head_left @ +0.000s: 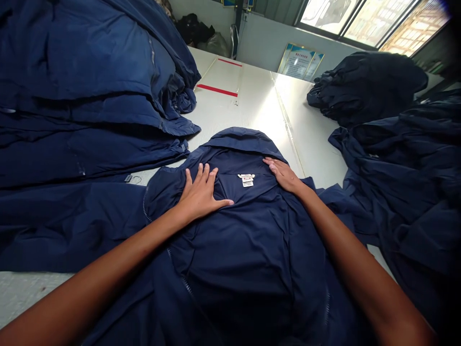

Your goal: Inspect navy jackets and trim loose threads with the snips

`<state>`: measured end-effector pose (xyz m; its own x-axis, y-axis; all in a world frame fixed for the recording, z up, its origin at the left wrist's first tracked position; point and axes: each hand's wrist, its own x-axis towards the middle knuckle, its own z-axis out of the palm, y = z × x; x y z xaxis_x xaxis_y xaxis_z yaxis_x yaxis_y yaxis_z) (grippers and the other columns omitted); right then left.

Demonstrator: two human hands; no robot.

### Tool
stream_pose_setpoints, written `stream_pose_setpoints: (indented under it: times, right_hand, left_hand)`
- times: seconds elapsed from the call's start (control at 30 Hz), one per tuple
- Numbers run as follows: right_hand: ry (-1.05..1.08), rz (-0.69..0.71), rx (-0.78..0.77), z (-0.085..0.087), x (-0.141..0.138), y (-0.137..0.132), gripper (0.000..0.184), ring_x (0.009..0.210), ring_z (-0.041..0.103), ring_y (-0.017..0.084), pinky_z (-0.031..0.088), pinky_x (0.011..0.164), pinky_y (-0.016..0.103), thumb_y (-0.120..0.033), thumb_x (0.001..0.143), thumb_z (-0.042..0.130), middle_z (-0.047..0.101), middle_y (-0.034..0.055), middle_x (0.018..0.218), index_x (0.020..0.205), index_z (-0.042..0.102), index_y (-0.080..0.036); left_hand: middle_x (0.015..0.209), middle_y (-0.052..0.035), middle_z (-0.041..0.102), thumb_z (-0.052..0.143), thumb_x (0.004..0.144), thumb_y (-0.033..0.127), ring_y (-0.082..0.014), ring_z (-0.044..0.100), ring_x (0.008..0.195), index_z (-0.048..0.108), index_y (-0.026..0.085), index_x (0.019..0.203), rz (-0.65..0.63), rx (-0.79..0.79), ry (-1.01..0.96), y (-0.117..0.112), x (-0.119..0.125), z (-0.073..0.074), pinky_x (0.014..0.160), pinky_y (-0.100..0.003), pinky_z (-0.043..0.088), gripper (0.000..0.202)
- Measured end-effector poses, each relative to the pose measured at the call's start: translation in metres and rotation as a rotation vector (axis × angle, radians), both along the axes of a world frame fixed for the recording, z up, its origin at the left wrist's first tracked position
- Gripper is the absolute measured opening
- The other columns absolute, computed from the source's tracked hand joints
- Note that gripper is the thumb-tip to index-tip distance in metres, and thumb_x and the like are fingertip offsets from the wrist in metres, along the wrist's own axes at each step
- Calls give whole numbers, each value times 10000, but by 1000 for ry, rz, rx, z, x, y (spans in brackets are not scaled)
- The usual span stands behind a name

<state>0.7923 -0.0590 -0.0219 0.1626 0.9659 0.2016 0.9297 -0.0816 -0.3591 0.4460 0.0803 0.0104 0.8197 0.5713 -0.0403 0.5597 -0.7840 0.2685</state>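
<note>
A navy blue hooded jacket [245,235] lies spread on the table in front of me, its lining facing up and its hood pointing away. My left hand [201,192] rests flat on the lining left of the neck, fingers spread. On the other side, my right hand [283,175] lies on the right edge near the base of the hood, fingers stretched out. Between the two hands is a white label [247,180] at the neck. A zipper edge [146,204] shows along the left front, and one sleeve [72,226] stretches out to the left.
A tall stack of navy garments [90,86] stands at the left. More dark garments [367,86] are heaped at the back right and along the right side. The white table [252,105] carries red tape strips [218,91]. Framed notices [298,61] lean by the wall under a window.
</note>
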Motion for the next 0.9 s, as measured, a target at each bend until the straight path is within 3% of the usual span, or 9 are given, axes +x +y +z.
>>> stream_pose_setpoints:
  times: [0.17,0.3,0.4,0.5,0.57,0.63,0.7,0.8,0.9]
  right_hand:
    - [3,-51,33,-4,10,1,582,1478,532,319,377,1276,566,-523,1102,359,617,122,1551,1549,586,-228]
    - [15,-84,51,-4,15,2,553,1440,555,330,386,1260,578,-498,1091,401,641,133,1512,1516,624,-223]
    - [31,-90,80,-4,14,2,520,1393,584,321,417,1236,561,-493,1076,447,660,129,1477,1472,658,-229]
    - [50,-91,131,-4,10,0,450,1350,605,307,460,1201,536,-465,1062,487,688,124,1419,1378,710,-235]
    - [55,-89,176,0,6,-3,388,1310,623,300,477,1180,522,-418,1049,513,709,122,1362,1309,735,-235]
    - [45,-97,233,13,0,-7,335,1262,634,298,487,1154,514,-359,1046,513,721,122,1295,1248,750,-235]
    - [0,-99,298,36,-11,-11,306,1200,640,302,507,1096,503,-314,1053,499,723,126,1225,1196,758,-237]
    - [-54,-31,276,72,-46,-20,269,1048,666,284,541,951,438,-295,1067,509,719,114,1129,1141,763,-245]
    - [78,151,89,78,-97,-27,191,933,686,243,544,887,380,-288,1046,590,726,73,1027,1086,775,-260]
  left_hand:
    - [1768,-291,171,611,842,881,-460,62,1666,280,56,1691,-18,53,-10,1,1,-5,1308,-738,24,1230]
    - [1723,-279,332,551,1026,603,-478,192,1643,415,52,1611,-7,104,-123,3,2,-9,1316,-714,135,816]
    - [1628,-223,488,530,1056,371,-474,290,1610,514,85,1508,-11,123,-290,4,0,-8,1303,-712,204,534]
    - [1451,-177,625,526,1060,298,-401,465,1509,616,136,1352,-65,165,-478,3,-2,-2,1283,-648,307,346]
    - [1360,-139,681,523,1077,308,-326,571,1391,673,179,1266,-202,181,-545,0,-2,2,1223,-546,414,273]
    - [1358,-103,709,525,1093,359,-288,598,1349,703,218,1265,-401,171,-509,-3,0,4,1175,-486,450,285]
    - [1441,-92,694,532,1092,469,-305,565,1412,684,231,1357,-526,153,-395,-5,3,2,1226,-519,386,387]
    - [1593,-115,587,542,1028,686,-348,476,1520,587,211,1508,-508,115,-242,-4,6,-4,1312,-576,243,677]
    - [1670,-114,498,544,962,796,-341,394,1585,520,216,1578,-485,61,-185,-2,6,-8,1347,-561,175,847]
